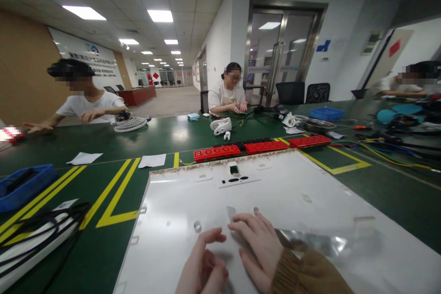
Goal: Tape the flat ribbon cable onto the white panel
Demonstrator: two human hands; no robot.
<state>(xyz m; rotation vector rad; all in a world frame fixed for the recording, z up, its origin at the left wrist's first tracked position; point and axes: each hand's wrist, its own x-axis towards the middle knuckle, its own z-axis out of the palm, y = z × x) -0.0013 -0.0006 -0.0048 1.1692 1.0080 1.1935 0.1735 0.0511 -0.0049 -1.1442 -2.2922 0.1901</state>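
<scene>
A green table (165, 142) stretches before you, carrying the white panel (285, 206) beneath your hands. Red socket strips (267, 147) line the panel's far edge. Your right hand (257, 243) rests on it, grip wide; your left hand (203, 266) curls loosely, grip half-wide.

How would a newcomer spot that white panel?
Find the green table, then the left hand and right hand at its near side. The white panel lies beneath them. Unlike the narrow red strips beyond it, it is broad and flat.

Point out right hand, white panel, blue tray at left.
Right hand (260, 240): head view, back of hand.
White panel (179, 202): head view, bare flat surface.
Blue tray at left (27, 195): head view, near wall.
</scene>
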